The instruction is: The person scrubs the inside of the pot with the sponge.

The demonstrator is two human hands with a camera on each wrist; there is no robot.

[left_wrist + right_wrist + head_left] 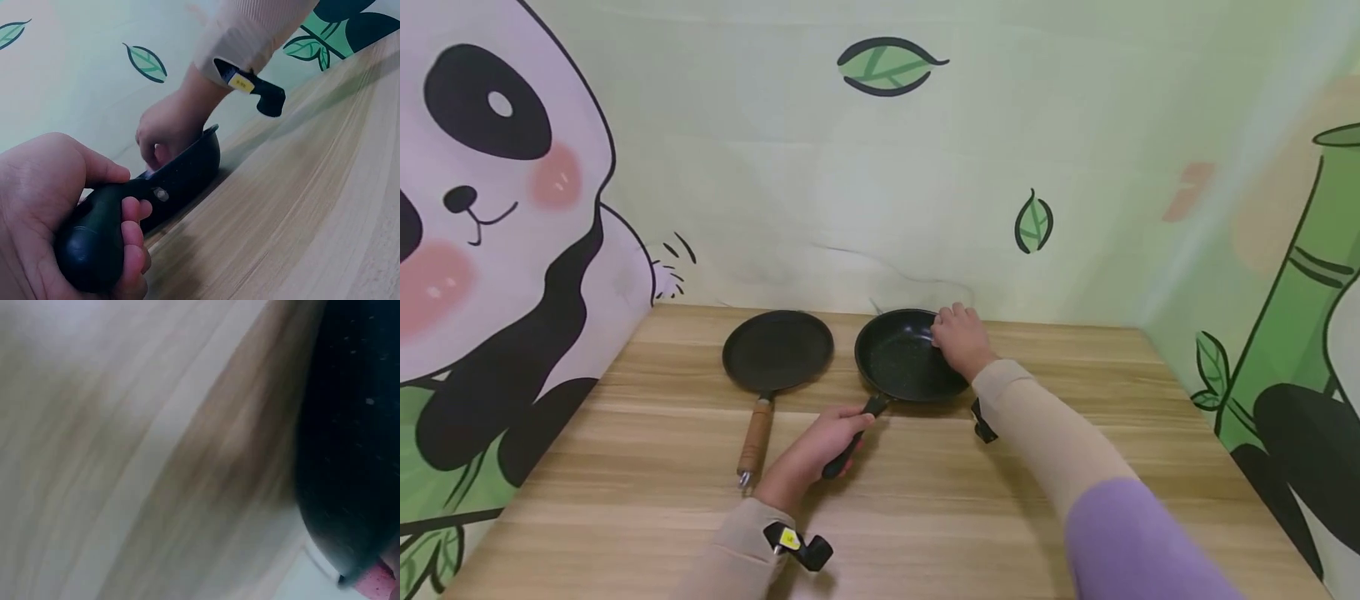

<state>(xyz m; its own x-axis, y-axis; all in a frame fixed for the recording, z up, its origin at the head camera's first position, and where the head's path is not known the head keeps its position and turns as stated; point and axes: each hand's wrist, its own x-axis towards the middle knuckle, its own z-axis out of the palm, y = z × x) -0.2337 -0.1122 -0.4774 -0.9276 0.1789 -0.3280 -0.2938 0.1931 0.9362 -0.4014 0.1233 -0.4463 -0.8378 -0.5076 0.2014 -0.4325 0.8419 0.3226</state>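
Note:
A black frying pan (898,362) sits on the wooden table, its handle (90,244) pointing toward me. My left hand (823,442) grips that handle, fingers curled round it. At the pan's far right rim, my right hand (964,340) reaches inside with curled fingers. A bit of a pink speckled pad (377,582) shows by that hand in the right wrist view, at the pan's rim; most of it is hidden, and its kind is unclear. In the left wrist view, the right hand (175,125) bends down into the pan.
To the left lies a flat black pan (778,350) with a wooden handle (756,437). The wooden table (940,508) meets a printed backdrop (760,167) right behind both pans. Printed walls stand on the left and right sides.

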